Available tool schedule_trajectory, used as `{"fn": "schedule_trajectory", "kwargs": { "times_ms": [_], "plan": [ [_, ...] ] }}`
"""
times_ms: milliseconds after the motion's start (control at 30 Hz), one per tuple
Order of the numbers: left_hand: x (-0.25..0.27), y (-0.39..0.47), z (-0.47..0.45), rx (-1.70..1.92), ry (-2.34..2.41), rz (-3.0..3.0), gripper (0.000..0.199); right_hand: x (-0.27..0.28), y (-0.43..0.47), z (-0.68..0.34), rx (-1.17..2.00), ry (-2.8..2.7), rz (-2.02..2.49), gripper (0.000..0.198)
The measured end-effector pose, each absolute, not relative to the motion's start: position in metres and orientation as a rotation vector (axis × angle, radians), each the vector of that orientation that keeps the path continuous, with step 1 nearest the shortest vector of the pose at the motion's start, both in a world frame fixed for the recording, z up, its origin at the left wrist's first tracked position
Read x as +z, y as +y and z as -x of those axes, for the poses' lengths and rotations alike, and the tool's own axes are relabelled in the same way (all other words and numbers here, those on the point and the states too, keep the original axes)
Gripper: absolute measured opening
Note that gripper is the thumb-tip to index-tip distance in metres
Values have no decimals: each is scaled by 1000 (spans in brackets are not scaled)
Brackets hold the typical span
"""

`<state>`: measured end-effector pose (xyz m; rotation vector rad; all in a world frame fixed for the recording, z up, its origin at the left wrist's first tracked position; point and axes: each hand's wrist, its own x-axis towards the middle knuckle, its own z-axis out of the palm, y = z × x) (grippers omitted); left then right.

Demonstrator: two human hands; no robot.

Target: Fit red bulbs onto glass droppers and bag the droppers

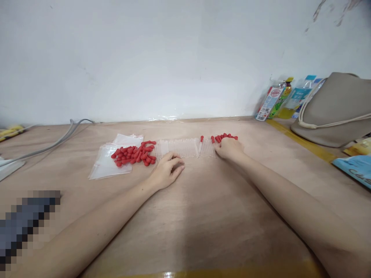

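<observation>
A row of thin clear tubes (182,148) lies side by side across the middle of the table. My left hand (165,170) rests at the near edge of the row, fingers loosely bent and apart, with nothing visible in them. At the row's right end, my right hand (230,148) is closed; what its fingers hold, if anything, is hidden. Just beyond it several red rubber bulbs (226,136) sit in a line, partly covered by the hand. One tube with a red bulb (202,138) on its far end lies slightly aslant. A loose pile of red bulbs (135,154) is left of the row.
Clear plastic bags (100,162) lie under the bulb pile. Grey cables (65,135) run along the left. At the back right stand bottles (298,94), a carton (269,102) and a grey-beige bag (336,108). A blue packet (355,170) lies at the right edge.
</observation>
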<state>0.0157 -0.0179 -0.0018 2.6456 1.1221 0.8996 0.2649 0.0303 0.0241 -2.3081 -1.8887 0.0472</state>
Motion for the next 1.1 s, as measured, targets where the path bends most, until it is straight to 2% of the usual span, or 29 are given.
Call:
{"fn": "schedule_trajectory", "kwargs": {
  "times_ms": [100,233,400,500,667,900,1100],
  "plan": [
    [-1,-18,-16,937,1191,-2688,13,22,30,-263,59,-1912,2251,34],
    [7,-13,-7,938,1544,-2852,13,20,27,-261,-13,-1819,2169,38],
    [23,2,19,688,1897,-2891,9,14,3,-252,-218,-1890,1887,31],
    [26,7,28,499,2003,-2894,14,5,-14,-248,-289,-2028,1640,28],
    [24,5,27,392,1988,-2979,19,-12,-20,-252,-343,-2069,1266,24],
    [27,0,23,390,1995,-3040,20,-11,-17,-253,-338,-2173,1204,24],
    [32,-16,6,664,1809,-2964,23,-7,-19,-252,-230,-2161,1197,17]
  ]
}}
